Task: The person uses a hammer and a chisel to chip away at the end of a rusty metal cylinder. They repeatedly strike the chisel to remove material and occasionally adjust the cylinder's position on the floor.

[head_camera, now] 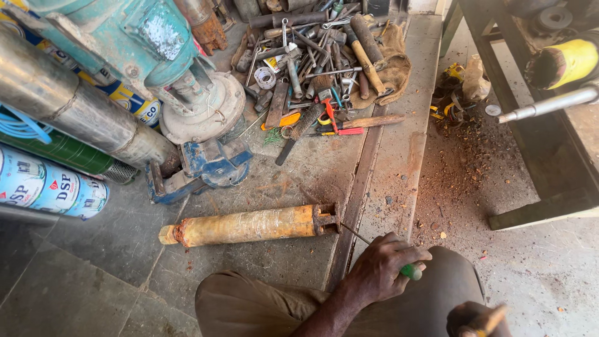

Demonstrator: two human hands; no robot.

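Several cylinders are being kept stacked at the far left, with a blue bench vise lying on the floor just beside them. A rusty yellow pump tube is being left flat on the floor at centre, its notched end turned rightward. A green-handled screwdriver is being gripped by the left hand, fingers curled tight around the handle, its thin shaft being pointed at the tube's notched end. A pile of hand tools is being kept on the floor above. At lower right, a wooden handle is being clasped by the right hand, mostly cut off by the frame edge.
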